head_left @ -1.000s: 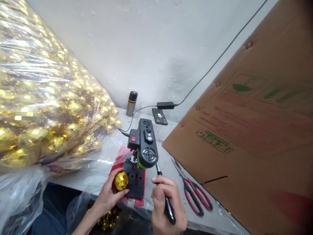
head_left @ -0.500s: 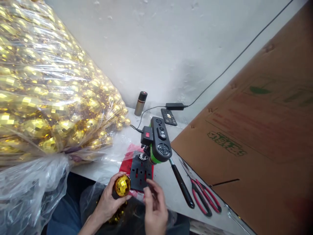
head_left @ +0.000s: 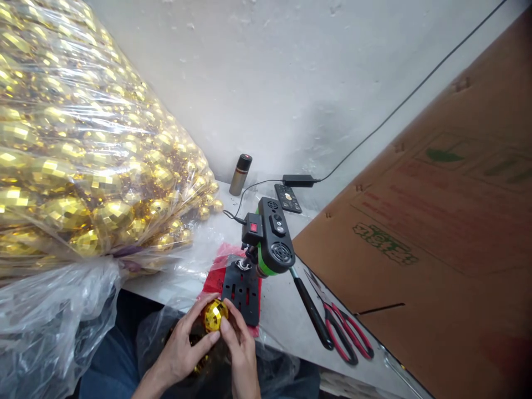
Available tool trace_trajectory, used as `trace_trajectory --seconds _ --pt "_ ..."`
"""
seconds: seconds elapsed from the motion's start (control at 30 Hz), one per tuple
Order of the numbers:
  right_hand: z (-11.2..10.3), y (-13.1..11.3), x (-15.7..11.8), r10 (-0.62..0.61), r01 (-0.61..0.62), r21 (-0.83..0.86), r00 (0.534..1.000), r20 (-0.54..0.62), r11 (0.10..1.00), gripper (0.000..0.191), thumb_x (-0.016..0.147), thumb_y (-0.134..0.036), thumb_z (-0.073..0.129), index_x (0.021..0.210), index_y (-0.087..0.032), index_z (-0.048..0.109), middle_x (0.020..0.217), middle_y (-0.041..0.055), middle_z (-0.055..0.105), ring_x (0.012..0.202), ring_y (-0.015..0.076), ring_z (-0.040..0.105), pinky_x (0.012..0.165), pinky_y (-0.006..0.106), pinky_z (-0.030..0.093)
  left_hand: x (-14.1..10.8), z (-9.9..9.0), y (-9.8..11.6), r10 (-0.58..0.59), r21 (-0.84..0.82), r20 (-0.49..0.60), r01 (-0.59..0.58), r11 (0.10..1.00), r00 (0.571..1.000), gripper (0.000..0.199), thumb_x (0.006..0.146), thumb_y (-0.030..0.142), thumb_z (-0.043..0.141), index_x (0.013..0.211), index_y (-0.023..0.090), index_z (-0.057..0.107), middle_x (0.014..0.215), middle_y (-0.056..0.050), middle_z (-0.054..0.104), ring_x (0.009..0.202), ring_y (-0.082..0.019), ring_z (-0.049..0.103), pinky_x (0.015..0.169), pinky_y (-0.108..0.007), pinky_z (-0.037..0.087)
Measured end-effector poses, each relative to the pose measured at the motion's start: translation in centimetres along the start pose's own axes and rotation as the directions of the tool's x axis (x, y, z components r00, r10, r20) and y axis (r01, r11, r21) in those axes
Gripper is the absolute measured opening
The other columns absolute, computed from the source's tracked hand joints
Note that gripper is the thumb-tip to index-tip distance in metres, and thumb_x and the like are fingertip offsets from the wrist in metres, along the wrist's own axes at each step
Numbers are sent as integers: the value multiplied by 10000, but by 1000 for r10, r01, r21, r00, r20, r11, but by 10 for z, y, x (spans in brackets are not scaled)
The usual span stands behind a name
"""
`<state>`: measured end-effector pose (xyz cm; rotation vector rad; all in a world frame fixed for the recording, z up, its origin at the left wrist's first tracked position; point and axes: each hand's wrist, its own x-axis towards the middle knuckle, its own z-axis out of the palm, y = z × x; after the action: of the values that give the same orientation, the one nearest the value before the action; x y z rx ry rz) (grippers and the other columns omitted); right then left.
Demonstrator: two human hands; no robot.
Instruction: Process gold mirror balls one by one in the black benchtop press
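A shiny gold mirror-faceted ball (head_left: 215, 315) is held between both hands at the near edge of the table. My left hand (head_left: 183, 338) curves round its left side, thumb below and fingers above. On the other side, my right hand (head_left: 240, 343) pinches the ball with thumb and fingers. Just beyond lies the black slotted base plate (head_left: 241, 291) of a small bench drill press (head_left: 276, 235), on red plastic (head_left: 214, 277). Its black lever handle (head_left: 312, 313) slopes toward me on the right. More gold pieces show dimly in clear plastic below my hands.
A large clear bag (head_left: 103, 149) of gold balls fills the left. Scissors with red-and-black handles (head_left: 349, 332) lie right of the lever. A cardboard box (head_left: 415, 233) borders the right side. Behind the drill are a spray can (head_left: 240, 176), a phone (head_left: 287, 198) and a power adapter (head_left: 298, 180).
My right hand has moved left and closed onto the ball, where it was apart with fingers loose before. The ball has shifted slightly right in my left hand.
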<state>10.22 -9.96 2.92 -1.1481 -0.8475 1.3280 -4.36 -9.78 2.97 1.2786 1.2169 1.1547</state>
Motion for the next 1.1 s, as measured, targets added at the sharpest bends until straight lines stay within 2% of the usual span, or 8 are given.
trace_trajectory --seconds 0.1,0.17,0.3,0.43,0.57,0.87,1.0,1.1 --pt "-2 -1 5 184 -183 110 983 -3 977 618 762 -642 849 1218 -228 799 1265 110 791 1206 320 749 1033 424 613 1 -1 -2 -72 -50 0 72 996 997 687 861 593 772 1440 236 675 1505 -131 675 1410 -367 619 1191 -441 517" --pt "-5 2 8 220 -219 121 975 3 968 669 715 -671 870 1204 -218 807 1278 123 785 1207 340 743 1003 437 622 2 0 -4 -85 -23 -26 84 996 996 725 841 619 780 1438 219 677 1503 -134 676 1397 -355 633 1187 -424 518" --pt "-7 10 9 312 -312 156 950 23 937 752 642 -711 894 1190 -203 815 1268 136 786 1164 338 753 967 430 627 2 -1 -6 -29 95 -79 37 995 996 689 818 587 808 1400 232 710 1454 -114 715 1367 -335 662 1193 -423 507" --pt "-1 5 6 312 -307 183 950 0 934 725 652 -711 893 1172 -211 823 1219 129 804 1079 318 777 956 439 624 3 -3 -4 17 156 -88 -3 988 996 627 802 498 845 1369 255 735 1388 -98 760 1293 -317 718 1136 -398 557" --pt "3 -4 4 332 -326 214 943 9 921 710 622 -708 914 1124 -211 838 1174 127 816 1015 314 794 933 451 631 3 -2 -4 51 221 -89 -30 975 995 605 803 423 848 1373 259 730 1376 -103 767 1284 -318 723 1130 -423 561" --pt "0 -3 3 347 -345 260 937 38 902 636 627 -652 941 1071 -206 846 1139 110 826 964 279 800 876 397 637 2 1 -7 111 313 -88 -79 946 990 602 790 375 865 1363 249 727 1376 -122 765 1279 -337 726 1093 -428 596" --pt "0 -4 0 348 -347 281 936 47 895 656 644 -676 923 1098 -209 840 1137 104 824 988 271 791 924 399 625 2 3 -8 135 345 -77 -100 933 988 611 787 344 857 1375 257 714 1379 -119 764 1281 -334 725 1097 -440 596" --pt "-2 -2 -3 328 -343 306 939 103 888 624 700 -650 904 1140 -214 826 1164 102 816 1054 265 774 981 399 606 0 7 -7 137 366 -54 -109 924 989 629 774 318 854 1383 268 708 1387 -118 758 1304 -339 709 1124 -477 574"
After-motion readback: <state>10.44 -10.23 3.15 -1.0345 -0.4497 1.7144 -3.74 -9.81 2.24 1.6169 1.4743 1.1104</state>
